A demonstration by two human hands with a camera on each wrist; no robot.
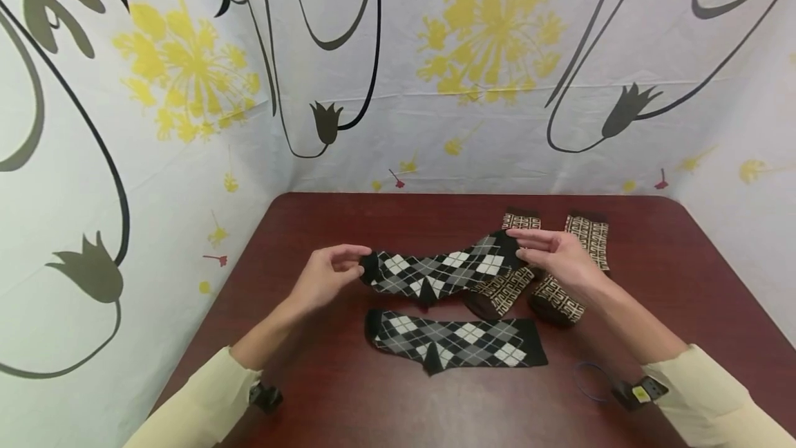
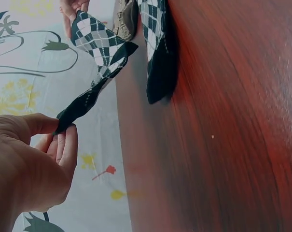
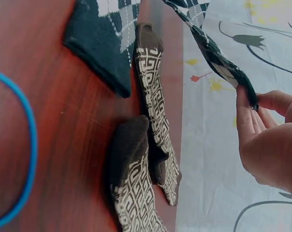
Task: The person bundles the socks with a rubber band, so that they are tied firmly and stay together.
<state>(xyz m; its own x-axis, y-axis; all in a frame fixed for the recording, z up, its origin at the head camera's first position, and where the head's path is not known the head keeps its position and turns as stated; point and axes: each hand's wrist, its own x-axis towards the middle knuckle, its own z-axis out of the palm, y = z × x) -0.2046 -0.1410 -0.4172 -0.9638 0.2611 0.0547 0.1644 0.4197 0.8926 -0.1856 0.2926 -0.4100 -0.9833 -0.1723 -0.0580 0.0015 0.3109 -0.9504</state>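
Stretched between both hands, an argyle sock [image 1: 435, 272] in black, grey and white hangs above the table. Its black toe end is pinched by my left hand [image 1: 328, 274], thumb against fingers. At the other end my right hand [image 1: 556, 254] pinches the black cuff, as the right wrist view also shows. A matching argyle sock [image 1: 460, 343] lies flat on the table just nearer to me, toe to the left. Behind the raised cuff are two brown-and-cream patterned socks [image 1: 566, 296], one partly hidden by the held sock.
The dark red wooden table [image 1: 323, 393] has its far edge against a hanging white cloth [image 1: 398, 75] with flower prints, which also lines both sides. Dark wrist cameras [image 1: 266, 397] sit at the sleeves, and a blue loop [image 3: 27, 145] shows near the right wrist.
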